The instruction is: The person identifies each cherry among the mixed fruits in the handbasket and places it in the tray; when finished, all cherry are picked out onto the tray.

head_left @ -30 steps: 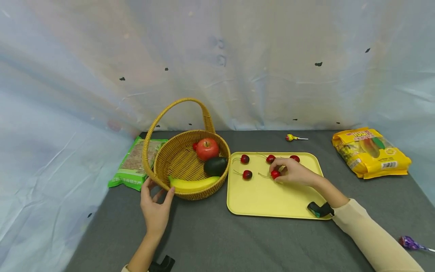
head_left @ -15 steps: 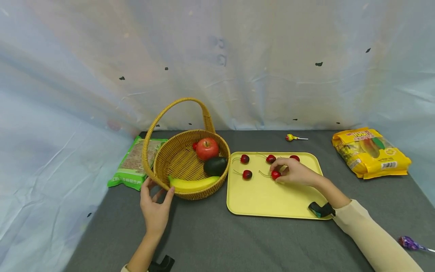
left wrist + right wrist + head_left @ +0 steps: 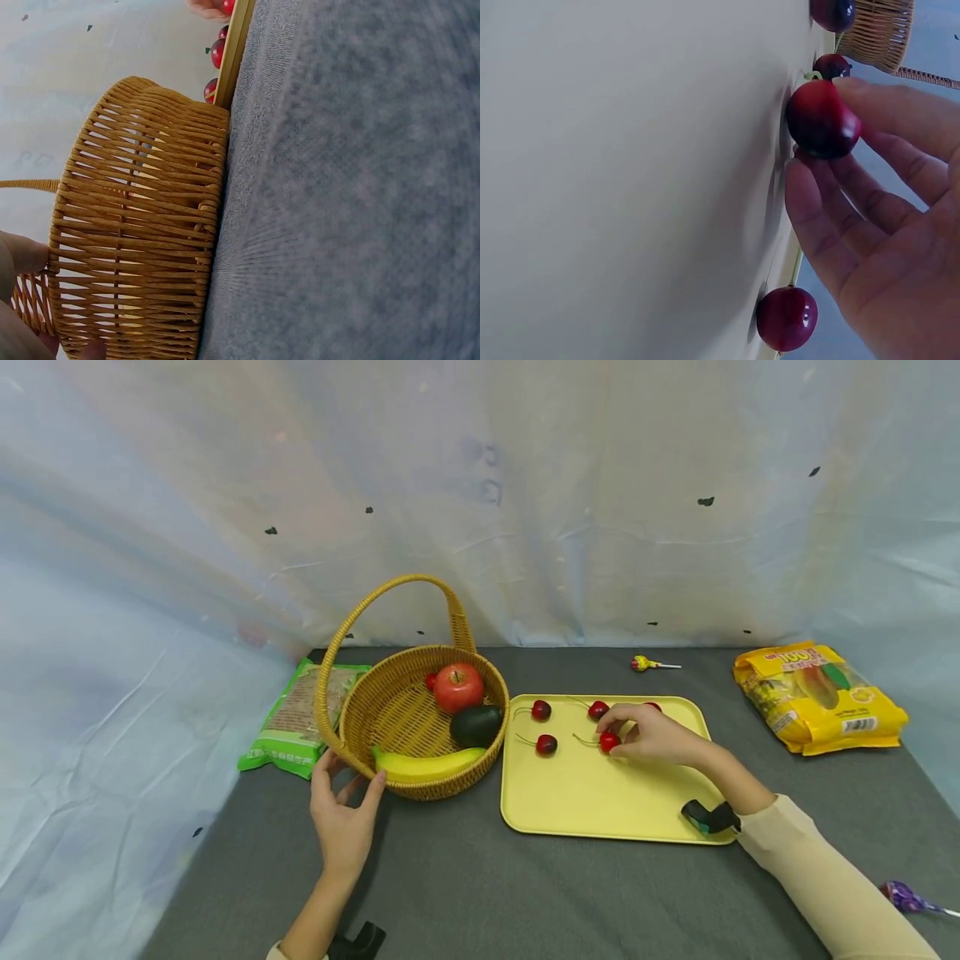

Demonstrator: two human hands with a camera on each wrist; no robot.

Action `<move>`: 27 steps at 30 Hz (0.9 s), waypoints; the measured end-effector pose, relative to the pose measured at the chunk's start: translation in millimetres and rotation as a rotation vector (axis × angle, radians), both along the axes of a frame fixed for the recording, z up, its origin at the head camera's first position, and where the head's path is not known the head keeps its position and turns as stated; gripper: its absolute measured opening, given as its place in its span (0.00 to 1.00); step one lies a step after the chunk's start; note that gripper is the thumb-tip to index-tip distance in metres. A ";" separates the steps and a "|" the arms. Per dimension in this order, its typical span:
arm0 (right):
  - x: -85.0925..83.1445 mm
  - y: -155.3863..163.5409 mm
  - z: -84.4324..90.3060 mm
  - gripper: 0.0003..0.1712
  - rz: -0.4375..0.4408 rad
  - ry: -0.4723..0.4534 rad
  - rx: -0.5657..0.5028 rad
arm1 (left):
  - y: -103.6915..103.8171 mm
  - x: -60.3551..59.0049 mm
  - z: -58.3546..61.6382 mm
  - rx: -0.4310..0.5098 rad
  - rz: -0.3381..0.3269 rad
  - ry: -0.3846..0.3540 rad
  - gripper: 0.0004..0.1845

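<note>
We see the right hand (image 3: 656, 739) over the yellow tray (image 3: 592, 797), thumb and fingers closed onto one red cherry (image 3: 608, 742). In the right wrist view the fingertips (image 3: 814, 180) pinch that cherry (image 3: 821, 120) from two sides, and it sits at or just off the tray surface; we cannot tell if it is lifted clear.

Risks as we judge them: the cherry is small, round and glossy, so a shallow pinch could let it squirt out and roll across the tray or off the low rim. Its thin stem (image 3: 583, 742) trails to the left and could drag or snag. Other cherries lie close by, one just behind the hand (image 3: 597, 709), two more to the left (image 3: 546, 744) (image 3: 540, 710), and a sweep of the hand could knock them.

The left hand (image 3: 341, 814) rests against the near rim of the wicker basket (image 3: 352, 714), fingers spread and fairly straight, steadying rather than clasping it. The left wrist view shows only fingertips (image 3: 22, 255) touching the woven wall (image 3: 139, 240). If that hand pushes, the basket could slide or tip, shifting the banana (image 3: 423, 766), the avocado (image 3: 475, 726) and the red apple (image 3: 457, 687) inside. The basket stands just left of the tray, nearly touching it.
</note>
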State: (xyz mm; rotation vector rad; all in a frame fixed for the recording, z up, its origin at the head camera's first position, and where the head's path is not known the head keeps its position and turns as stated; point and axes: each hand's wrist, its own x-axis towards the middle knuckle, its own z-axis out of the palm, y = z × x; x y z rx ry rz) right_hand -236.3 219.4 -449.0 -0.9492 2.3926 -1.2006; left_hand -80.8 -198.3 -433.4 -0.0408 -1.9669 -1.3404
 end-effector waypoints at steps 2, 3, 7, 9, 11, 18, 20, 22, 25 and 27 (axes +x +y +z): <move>0.3 -0.1 0.1 0.16 -0.015 0.005 0.008 | 0.6 0.2 0.6 -0.004 0.000 0.003 0.34; 0.4 0.0 0.0 0.16 -0.023 0.009 0.012 | 0.8 0.1 0.9 -0.005 -0.001 0.005 0.34; 0.6 0.1 -0.8 0.15 -0.037 0.021 0.024 | 1.0 -0.2 0.9 -0.004 -0.005 0.013 0.34; 0.5 -0.4 -0.9 0.14 -0.030 0.014 0.023 | 0.8 -0.2 0.7 0.000 -0.006 0.014 0.34; 0.3 -0.8 -0.9 0.13 -0.017 0.000 0.022 | -0.2 -1.0 -1.2 0.005 -0.009 0.020 0.35; -0.5 0.3 0.6 0.15 0.010 -0.018 0.031 | -0.2 -1.3 -2.0 0.014 -0.015 0.022 0.35; -0.5 0.8 0.7 0.15 0.008 -0.011 0.033 | -0.9 -2.0 -3.1 0.013 -0.016 0.023 0.35; -0.8 1.2 0.5 0.15 0.004 0.001 0.034 | -0.8 -1.9 -2.5 0.013 -0.019 0.025 0.35; -1.3 1.1 2.5 0.14 0.000 0.023 0.045 | -2.7 -3.3 -6.6 0.013 -0.022 0.031 0.35; -2.9 0.7 5.9 0.13 -0.001 0.044 0.061 | -5.3 -4.6 -11.5 0.016 -0.022 0.023 0.36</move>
